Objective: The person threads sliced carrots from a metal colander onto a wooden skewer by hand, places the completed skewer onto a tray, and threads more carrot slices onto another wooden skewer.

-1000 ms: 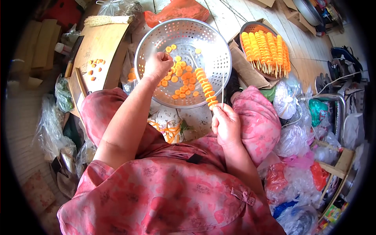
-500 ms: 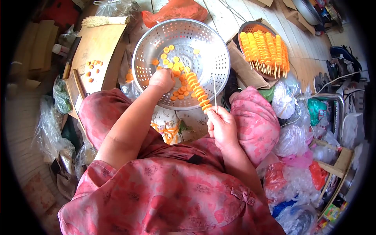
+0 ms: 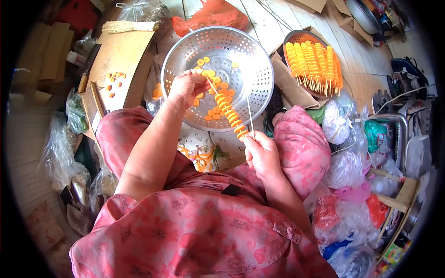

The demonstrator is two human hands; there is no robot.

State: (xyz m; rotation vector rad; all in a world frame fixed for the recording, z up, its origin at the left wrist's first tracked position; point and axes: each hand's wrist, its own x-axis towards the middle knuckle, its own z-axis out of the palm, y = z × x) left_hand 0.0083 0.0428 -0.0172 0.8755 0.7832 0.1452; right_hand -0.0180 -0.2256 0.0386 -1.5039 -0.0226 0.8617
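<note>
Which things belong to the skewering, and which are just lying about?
In the job:
held skewer
bare stick
orange slices
colander
filled skewers

Apparently just lying about:
red bag
brush
white bag
orange strips

Wooden tabletop (image 3: pixel 126 53) set left of the left grip (image 3: pixel 188 88), pale plank floor (image 3: pixel 359 51) brightly lit beyond the right grip (image 3: pixel 262 152), curved metal frame (image 3: pixel 404 129) and wooden rack (image 3: pixel 404 194) placed farther right.
</note>
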